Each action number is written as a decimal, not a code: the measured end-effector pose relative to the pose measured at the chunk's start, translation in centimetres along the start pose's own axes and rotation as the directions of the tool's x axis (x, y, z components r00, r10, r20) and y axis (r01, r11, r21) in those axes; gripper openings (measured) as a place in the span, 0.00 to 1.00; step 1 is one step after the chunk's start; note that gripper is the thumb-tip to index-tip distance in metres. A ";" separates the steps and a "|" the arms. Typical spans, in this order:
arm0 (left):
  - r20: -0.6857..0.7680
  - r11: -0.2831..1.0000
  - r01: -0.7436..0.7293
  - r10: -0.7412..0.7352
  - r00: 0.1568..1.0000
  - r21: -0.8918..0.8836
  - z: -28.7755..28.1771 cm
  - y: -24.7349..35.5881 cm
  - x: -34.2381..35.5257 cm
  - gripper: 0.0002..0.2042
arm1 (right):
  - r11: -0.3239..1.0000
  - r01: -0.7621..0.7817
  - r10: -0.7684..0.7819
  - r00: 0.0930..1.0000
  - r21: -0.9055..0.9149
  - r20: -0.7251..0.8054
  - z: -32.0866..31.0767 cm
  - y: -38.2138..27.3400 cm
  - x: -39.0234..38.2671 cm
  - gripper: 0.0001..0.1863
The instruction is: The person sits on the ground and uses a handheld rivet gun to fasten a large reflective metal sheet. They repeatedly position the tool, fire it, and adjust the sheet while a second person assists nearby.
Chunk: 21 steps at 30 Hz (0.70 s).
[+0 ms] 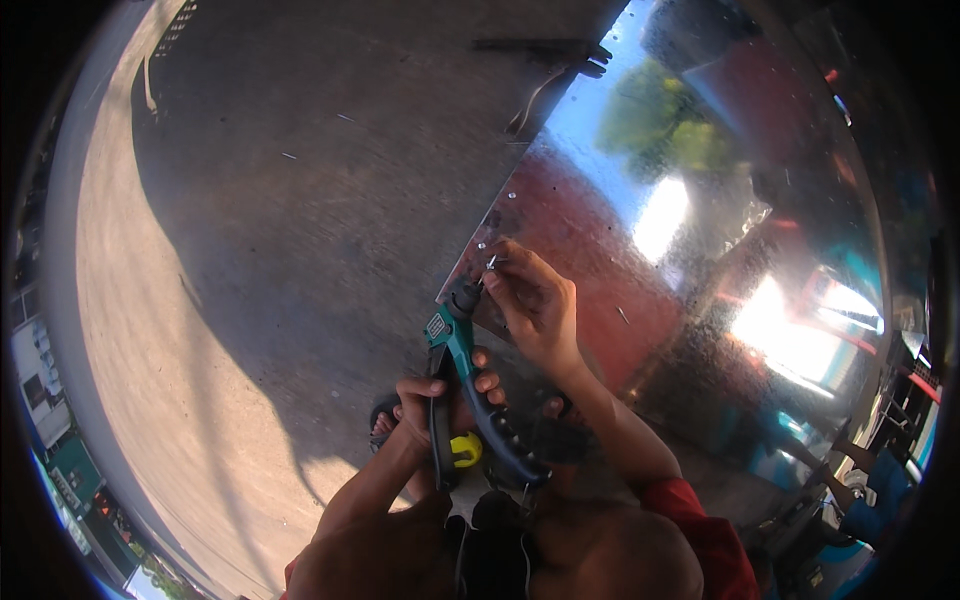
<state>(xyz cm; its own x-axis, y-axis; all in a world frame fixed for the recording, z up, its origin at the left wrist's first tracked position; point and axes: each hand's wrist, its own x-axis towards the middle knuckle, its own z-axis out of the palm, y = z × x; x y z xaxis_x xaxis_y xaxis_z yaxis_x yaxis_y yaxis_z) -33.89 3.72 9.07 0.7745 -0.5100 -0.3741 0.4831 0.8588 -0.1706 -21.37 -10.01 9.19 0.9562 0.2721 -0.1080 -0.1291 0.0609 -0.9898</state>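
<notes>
My left hand is wrapped round the handles of a teal and black hand riveter, whose nose points away from me toward the corner of a shiny metal sheet. At that nose, the thumb and fingers of my right hand are closed in a pinch on a small silver pop rivet. The riveter's two handles stand apart. Two small rivet heads show along the sheet's left edge, just beyond my right fingertips.
A thin metal pin lies on the sheet, and others are scattered on the concrete floor. A dark long-handled tool lies at the sheet's far edge. Below the riveter is a yellow round object. Another person is at the right.
</notes>
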 end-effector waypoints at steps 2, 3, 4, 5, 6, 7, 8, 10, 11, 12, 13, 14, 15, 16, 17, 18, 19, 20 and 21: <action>-0.024 0.999 0.004 -0.002 1.000 0.051 0.0 0.1 -0.3 0.25 | 0.992 -0.028 0.019 0.997 -0.127 -0.073 -0.1 -0.3 -0.7 0.09; -0.025 0.996 0.008 -0.006 1.000 0.086 -0.1 0.1 -0.4 0.24 | 0.981 -0.046 0.026 0.994 -0.188 -0.110 -0.1 -0.3 -1.1 0.08; -0.044 0.993 0.012 -0.007 0.999 0.116 -0.2 0.0 -0.6 0.24 | 0.990 -0.036 0.021 0.994 -0.139 -0.106 -0.3 -0.3 -1.5 0.07; -0.041 0.993 0.029 -0.024 0.999 0.117 -0.4 -0.1 -0.9 0.24 | 0.996 -0.026 0.017 0.995 -0.089 -0.101 -0.6 -0.2 -1.9 0.07; -0.056 0.993 0.043 -0.037 0.998 0.112 -0.6 -0.3 -1.1 0.23 | 1.000 -0.021 0.020 0.996 -0.005 -0.086 -1.0 0.0 -2.2 0.06; -0.072 0.993 0.055 -0.047 0.996 0.106 -0.8 -0.6 -1.4 0.23 | 0.997 -0.073 0.072 0.996 -0.006 -0.059 -1.6 0.2 -2.6 0.06; -0.094 0.988 0.023 -0.009 0.996 0.155 -1.0 -0.8 -1.7 0.22 | 0.991 -0.128 0.129 0.991 0.024 -0.024 -2.3 0.5 -3.0 0.05; -0.132 0.966 -0.034 0.070 0.989 0.256 -1.5 -1.4 -2.1 0.20 | 0.956 -0.254 0.245 0.967 0.146 0.075 -3.9 1.3 -3.5 0.03; -0.090 0.950 -0.052 0.083 0.992 0.309 -1.6 -1.5 -2.4 0.16 | 0.915 -0.330 0.304 0.942 0.232 0.142 -4.5 1.8 -3.6 0.02; -0.152 0.901 -0.015 0.090 0.984 0.434 -1.8 -1.7 -2.6 0.16 | 0.860 -0.396 0.342 0.916 0.321 0.211 -5.1 2.2 -3.9 0.03; -0.194 0.833 0.009 0.118 0.974 0.554 -1.9 -1.9 -2.7 0.17 | 0.831 -0.440 0.375 0.895 0.341 0.242 -5.5 2.6 -4.0 0.04; -0.233 0.742 0.057 0.136 0.963 0.668 -1.9 -2.1 -2.9 0.17 | 0.800 -0.472 0.392 0.879 0.370 0.273 -5.8 2.9 -4.1 0.04; -0.234 0.717 0.077 0.122 0.965 0.693 -2.0 -2.1 -3.0 0.17 | 0.767 -0.492 0.399 0.868 0.412 0.294 -6.0 3.0 -4.3 0.05; -0.231 0.714 0.072 0.128 0.965 0.696 -2.0 -2.2 -3.2 0.16 | 0.775 -0.512 0.417 0.855 0.370 0.309 -6.0 3.1 -4.4 0.05; -0.225 0.707 0.076 0.120 0.967 0.703 -2.0 -2.2 -3.3 0.16 | 0.781 -0.522 0.429 0.847 0.344 0.313 -5.9 3.0 -4.4 0.05; -0.203 0.694 0.068 0.114 0.973 0.717 -2.1 -2.3 -3.4 0.15 | 0.787 -0.529 0.439 0.842 0.318 0.314 -5.8 2.8 -4.4 0.06; -0.191 0.691 0.065 0.106 0.976 0.719 -2.1 -2.5 -3.6 0.16 | 0.796 -0.517 0.422 0.846 0.313 0.325 -5.6 2.6 -4.3 0.05; -0.164 0.685 0.050 0.102 0.981 0.727 -2.2 -2.6 -3.7 0.17 | 0.805 -0.507 0.406 0.850 0.309 0.336 -5.4 2.3 -4.2 0.05; -0.137 0.677 0.035 0.098 0.986 0.735 -2.3 -2.8 -3.9 0.18 | 0.813 -0.497 0.390 0.851 0.302 0.350 -5.1 2.1 -4.0 0.05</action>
<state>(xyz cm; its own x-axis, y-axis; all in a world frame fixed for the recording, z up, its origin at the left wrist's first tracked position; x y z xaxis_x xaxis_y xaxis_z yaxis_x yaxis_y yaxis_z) -39.21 3.39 8.93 0.7548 -0.4116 -0.5108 0.6543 0.5282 0.5412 -24.13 -15.91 7.12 0.6716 0.5919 -0.4455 -0.6599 0.2047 -0.7229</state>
